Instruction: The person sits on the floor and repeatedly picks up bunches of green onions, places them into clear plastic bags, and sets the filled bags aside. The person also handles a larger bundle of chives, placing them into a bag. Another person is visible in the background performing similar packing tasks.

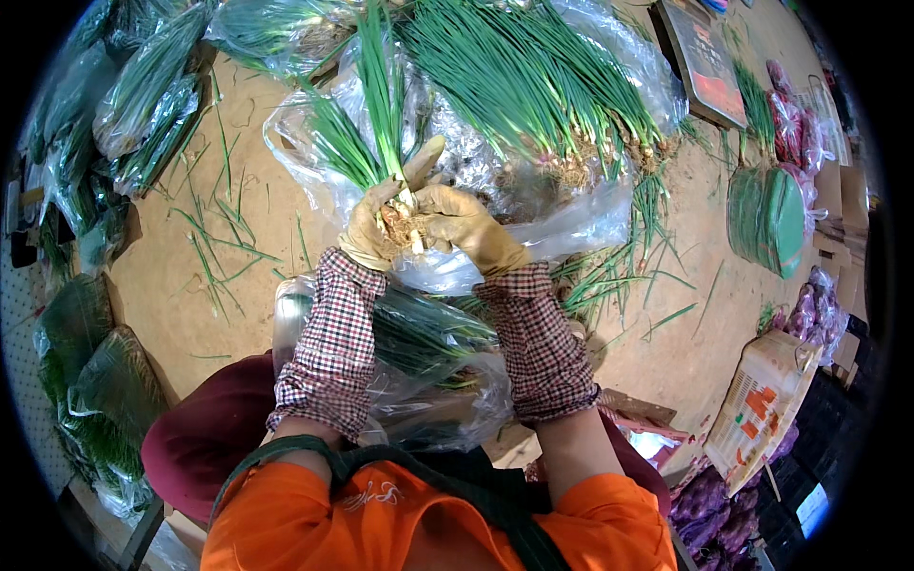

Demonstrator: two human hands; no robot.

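My left hand [371, 221], in a tan glove, is closed around the root end of a small bunch of green onions [385, 128], whose leaves point away from me. My gloved right hand [471, 228] is at the same white bulbs and roots, its thumb and fingertips against them; whether it grips a stalk is partly hidden. Beyond my hands, a large pile of green onions [514, 86] lies on clear plastic sheeting [585, 221], roots towards the right. Below my hands, more green onions [428, 342] rest in clear plastic over my lap.
Bagged greens [150, 107] line the left side. Loose leaves [228, 243] are scattered over the tan floor. A flat box-like object [700, 64] stands at upper right, with a green round bundle [767, 221] below it. A printed carton [760, 407] and purple net-like bags [714, 514] are at lower right.
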